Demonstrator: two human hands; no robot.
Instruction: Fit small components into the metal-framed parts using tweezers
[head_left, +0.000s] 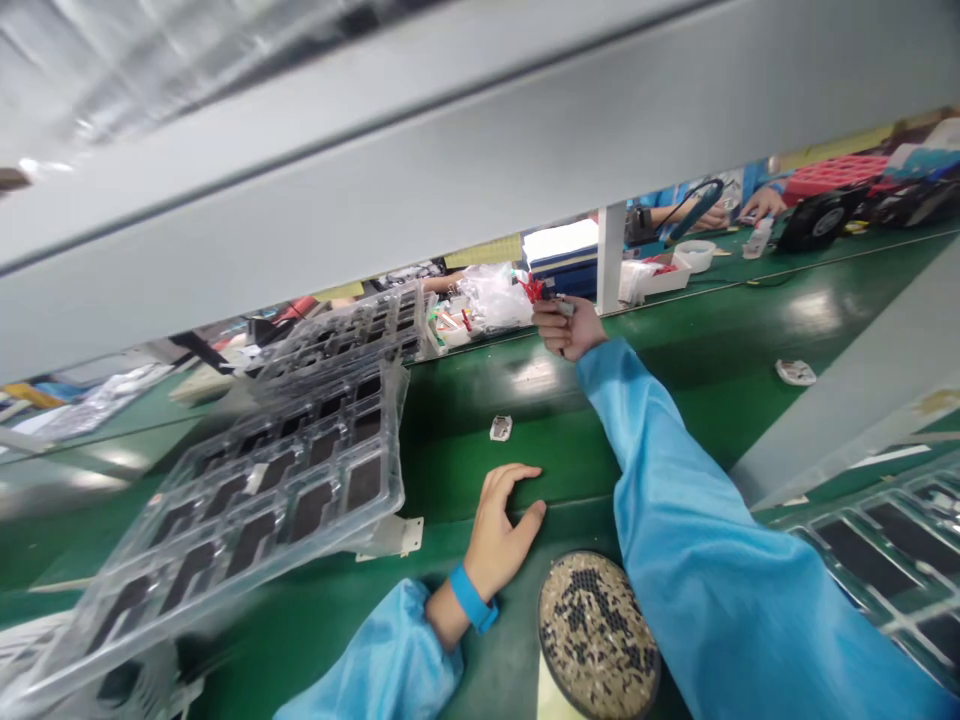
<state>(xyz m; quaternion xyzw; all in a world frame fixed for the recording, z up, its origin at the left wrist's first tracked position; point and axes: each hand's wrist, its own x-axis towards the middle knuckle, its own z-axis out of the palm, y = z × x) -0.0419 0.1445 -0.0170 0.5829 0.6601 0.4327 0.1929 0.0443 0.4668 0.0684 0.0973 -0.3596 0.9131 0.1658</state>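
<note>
My left hand [501, 535], with a blue band at the wrist, rests on the green work surface with thumb and fingers apart and nothing in it. Just beyond its fingertips lies a small white plastic part [501, 428]. Stretched out towards the far edge, my right hand [574, 330] is closed on a small grey part [562, 305] whose kind I cannot make out. Bright red pieces [533, 287] show at those fingertips; whether the hand touches them is unclear. A round dish [598, 635] full of tiny tan and black pieces sits between my forearms.
Clear plastic trays [311, 505] with dark compartments are stacked at left, another tray [870, 555] at right. A grey shelf beam [420, 150] crosses overhead. Another white part [795, 373] lies at right. Across the bench are a tape roll [694, 255] and a co-worker's hands [763, 202].
</note>
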